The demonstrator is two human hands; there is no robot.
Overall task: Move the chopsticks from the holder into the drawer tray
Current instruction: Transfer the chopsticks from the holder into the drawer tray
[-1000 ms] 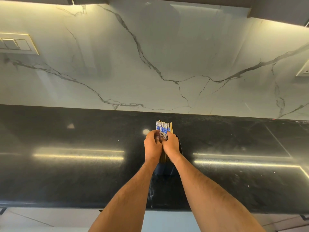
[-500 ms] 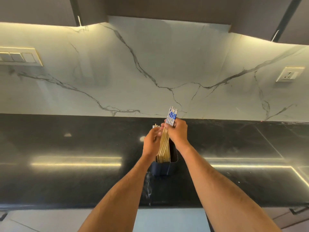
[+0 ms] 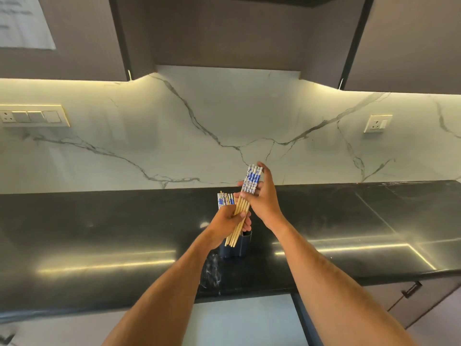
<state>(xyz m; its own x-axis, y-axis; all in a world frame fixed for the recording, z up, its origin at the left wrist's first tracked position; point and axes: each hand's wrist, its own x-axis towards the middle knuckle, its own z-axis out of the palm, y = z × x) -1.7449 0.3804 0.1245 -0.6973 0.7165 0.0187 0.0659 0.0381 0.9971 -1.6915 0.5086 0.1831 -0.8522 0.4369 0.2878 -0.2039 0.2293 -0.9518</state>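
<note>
Chopsticks [image 3: 243, 207] at frame centre: right hand [image 3: 262, 203] grips them; left hand [image 3: 228, 222] clasps the rest; lift clear of holder [image 3: 235, 247].

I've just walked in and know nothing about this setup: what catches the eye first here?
Two bare hands at the centre: the right hand grips a bundle of chopsticks with blue-and-white patterned tops, lifted at a slant, while the left hand holds the lower ends. Below stands a dark holder on the black countertop, more chopsticks behind the left hand, before a veined marble wall.
</note>
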